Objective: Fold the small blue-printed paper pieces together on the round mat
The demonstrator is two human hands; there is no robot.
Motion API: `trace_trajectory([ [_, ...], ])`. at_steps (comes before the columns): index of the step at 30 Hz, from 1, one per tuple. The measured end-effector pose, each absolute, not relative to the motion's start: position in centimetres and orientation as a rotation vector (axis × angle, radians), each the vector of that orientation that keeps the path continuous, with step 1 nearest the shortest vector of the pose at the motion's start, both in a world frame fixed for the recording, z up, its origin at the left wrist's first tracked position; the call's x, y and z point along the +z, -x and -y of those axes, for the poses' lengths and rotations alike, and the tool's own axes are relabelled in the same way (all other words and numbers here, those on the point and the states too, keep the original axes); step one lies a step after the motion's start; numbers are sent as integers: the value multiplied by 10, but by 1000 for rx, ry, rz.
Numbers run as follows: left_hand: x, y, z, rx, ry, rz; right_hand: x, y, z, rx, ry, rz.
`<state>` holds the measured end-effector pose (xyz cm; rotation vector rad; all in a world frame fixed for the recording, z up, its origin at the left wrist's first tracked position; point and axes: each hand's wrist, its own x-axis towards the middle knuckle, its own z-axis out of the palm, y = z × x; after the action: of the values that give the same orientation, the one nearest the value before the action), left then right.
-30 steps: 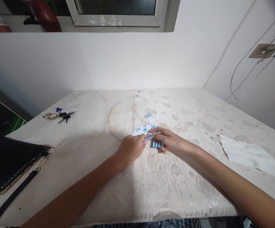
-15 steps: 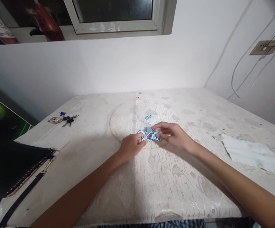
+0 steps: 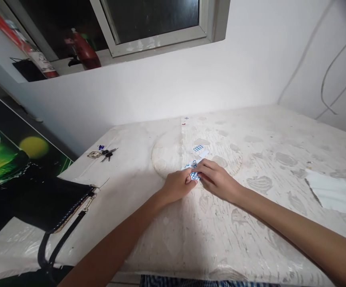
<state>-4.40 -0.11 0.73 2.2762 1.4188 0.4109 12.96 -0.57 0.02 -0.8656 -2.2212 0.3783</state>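
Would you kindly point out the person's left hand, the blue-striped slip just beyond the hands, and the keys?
Left hand [image 3: 177, 186]: head view, on the back of the hand.
Blue-striped slip [image 3: 198, 148]: head view, middle of its striped face.
Keys [image 3: 108, 153]: head view, on the dark key heads.

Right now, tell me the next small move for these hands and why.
I'd probably have the right hand straighten the blue-and-white slips while the left hand steadies them: they show at uneven angles around the fingertips, and both hands are right at them.
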Motion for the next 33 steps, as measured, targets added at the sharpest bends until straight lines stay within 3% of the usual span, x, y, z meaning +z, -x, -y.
trace_trajectory([
  [4, 9, 43, 1, 411, -2339, -1453, -3, -132, 1, 449, 802, 2154],
  [11, 8, 42, 1, 423, -2376, -1502, 4, -143, -3, 236, 939, 2285],
  [23, 3, 42, 1, 421, -2417, -1519, 17, -152, 4, 527, 1191, 2251],
  [33, 8, 40, 4, 429, -2397, -1514, 12, -148, 5, 683, 1152, 2156],
])
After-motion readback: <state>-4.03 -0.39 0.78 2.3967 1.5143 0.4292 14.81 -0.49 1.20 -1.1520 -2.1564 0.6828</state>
